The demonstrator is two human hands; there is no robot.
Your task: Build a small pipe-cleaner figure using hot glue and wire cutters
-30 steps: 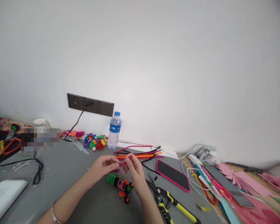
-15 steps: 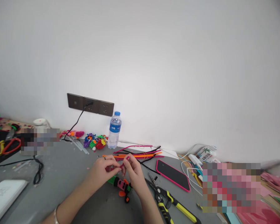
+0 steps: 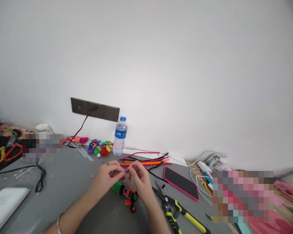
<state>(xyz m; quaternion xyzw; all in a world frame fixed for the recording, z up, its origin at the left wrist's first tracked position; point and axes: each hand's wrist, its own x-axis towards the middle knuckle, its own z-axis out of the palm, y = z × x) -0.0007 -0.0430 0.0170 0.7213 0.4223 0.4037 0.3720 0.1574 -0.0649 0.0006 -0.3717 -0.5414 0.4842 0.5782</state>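
My left hand (image 3: 110,175) and my right hand (image 3: 138,177) meet over the grey table, fingertips almost touching. Both pinch a small dark pink fuzzy piece (image 3: 126,171), mostly hidden by the fingers. Just below them lies a green, pink and black fuzzy figure (image 3: 127,193) with orange parts. Behind the hands, pink, orange and black fuzzy stems (image 3: 146,163) are spread out. To the right of my right hand rest pliers with yellow and black handles (image 3: 171,216) and a second yellow-handled cutting tool (image 3: 191,221).
A phone with a pink edge (image 3: 181,183) lies right of the stems. A water bottle (image 3: 119,138) stands by the wall, beside small colourful figures (image 3: 100,148). At the left are a white device (image 3: 7,208), a black cable (image 3: 41,178) and scissors (image 3: 12,152).
The fingertips of my left hand have shifted slightly around the pink piece. My right hand stays almost where it was, and the figure has not moved.
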